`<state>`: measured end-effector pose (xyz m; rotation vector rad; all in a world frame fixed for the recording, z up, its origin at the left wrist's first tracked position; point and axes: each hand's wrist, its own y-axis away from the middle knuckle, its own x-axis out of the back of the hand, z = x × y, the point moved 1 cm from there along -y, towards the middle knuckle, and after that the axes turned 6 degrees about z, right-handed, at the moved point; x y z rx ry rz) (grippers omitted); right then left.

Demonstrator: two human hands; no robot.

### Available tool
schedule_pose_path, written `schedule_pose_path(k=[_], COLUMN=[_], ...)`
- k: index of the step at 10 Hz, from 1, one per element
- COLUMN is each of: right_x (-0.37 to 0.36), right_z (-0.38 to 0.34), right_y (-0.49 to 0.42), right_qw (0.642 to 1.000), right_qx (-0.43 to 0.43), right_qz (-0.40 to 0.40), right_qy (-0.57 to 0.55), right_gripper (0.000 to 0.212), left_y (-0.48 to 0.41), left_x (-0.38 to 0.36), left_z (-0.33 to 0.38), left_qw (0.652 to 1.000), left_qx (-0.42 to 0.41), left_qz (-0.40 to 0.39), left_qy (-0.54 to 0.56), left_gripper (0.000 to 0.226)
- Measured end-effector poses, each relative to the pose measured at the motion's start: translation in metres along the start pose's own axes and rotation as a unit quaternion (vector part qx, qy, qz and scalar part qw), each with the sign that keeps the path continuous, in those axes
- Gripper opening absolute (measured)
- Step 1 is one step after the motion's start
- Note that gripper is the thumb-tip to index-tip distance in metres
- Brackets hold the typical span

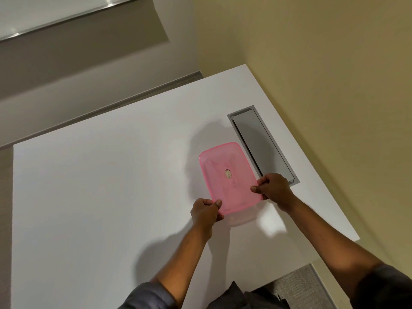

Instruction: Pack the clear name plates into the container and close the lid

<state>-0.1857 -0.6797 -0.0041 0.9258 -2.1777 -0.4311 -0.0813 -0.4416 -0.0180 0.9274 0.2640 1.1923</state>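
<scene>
A pink translucent lid [227, 175] with a small round vent at its centre lies on top of a clear container [242, 219], whose near wall shows below the lid's edge. My left hand [206, 214] pinches the lid's near left corner, thumb on top. My right hand [275, 189] grips the near right corner the same way. The clear name plates are not visible; the lid hides the inside of the container.
The container stands on a white table [100, 186] towards its right side. A grey cable hatch [263, 144] is set into the tabletop just beyond my right hand. The table's right edge runs along a beige wall. Grey carpet [301, 284] shows at the lower right.
</scene>
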Motion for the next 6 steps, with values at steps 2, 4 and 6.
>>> schedule_pose_path(k=[2, 4, 6], right_x=[-0.002, 0.008, -0.007], right_z=[-0.001, 0.009, -0.002], right_y=[-0.002, 0.004, 0.019], right_qw=[1.0, 0.999, 0.974], right_qx=[-0.015, -0.013, 0.151], right_qz=[0.004, -0.042, 0.078], right_qy=[0.012, -0.018, 0.152], right_gripper=[0.033, 0.047, 0.079], left_y=[0.005, 0.014, 0.032], left_x=[-0.001, 0.009, 0.045], left_z=[-0.001, -0.004, -0.013], left_qw=[1.0, 0.999, 0.995], left_qx=[0.003, 0.004, -0.056], left_qz=[0.011, -0.016, 0.035], left_qy=[0.011, 0.031, -0.071], left_gripper=[0.022, 0.036, 0.037])
